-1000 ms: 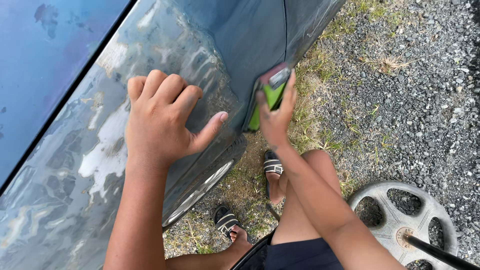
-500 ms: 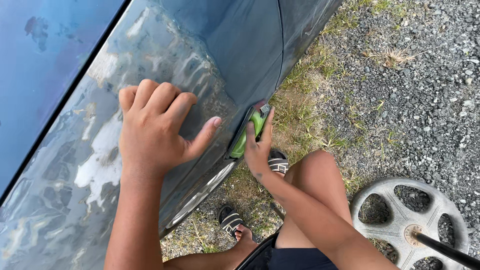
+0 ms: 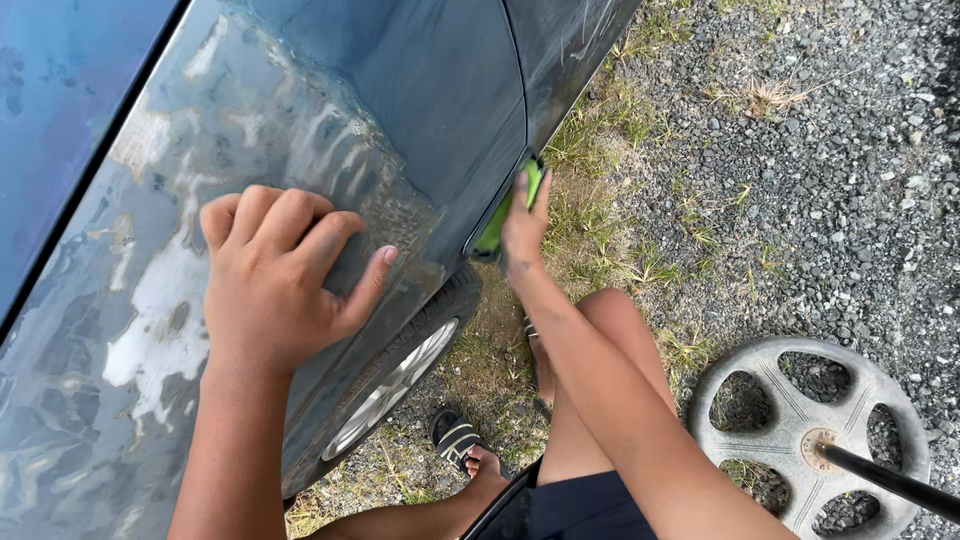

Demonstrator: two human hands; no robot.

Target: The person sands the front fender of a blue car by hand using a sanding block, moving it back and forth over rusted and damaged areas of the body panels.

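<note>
right hand (image 3: 522, 232): closed round a green sanding block (image 3: 497, 222), pressed on the car panel (image 3: 420, 130) edge by the wheel arch
left hand (image 3: 280, 275): open, knuckles bent, braced on the fender
risk: block could slip off the edge, gouging paint or the tyre (image 3: 440, 310)
hidden: the block's face, mostly behind the fingers

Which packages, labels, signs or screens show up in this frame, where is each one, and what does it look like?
None: no package, label, sign or screen shows.
Nearest to the hands: the left hand lies flat on the dark blue car body panel; the right hand presses a plain green pad against the panel's lower edge by the wheel arch.
A grey round wheel cover lies on the gravel, unmarked as far as visible.
</note>
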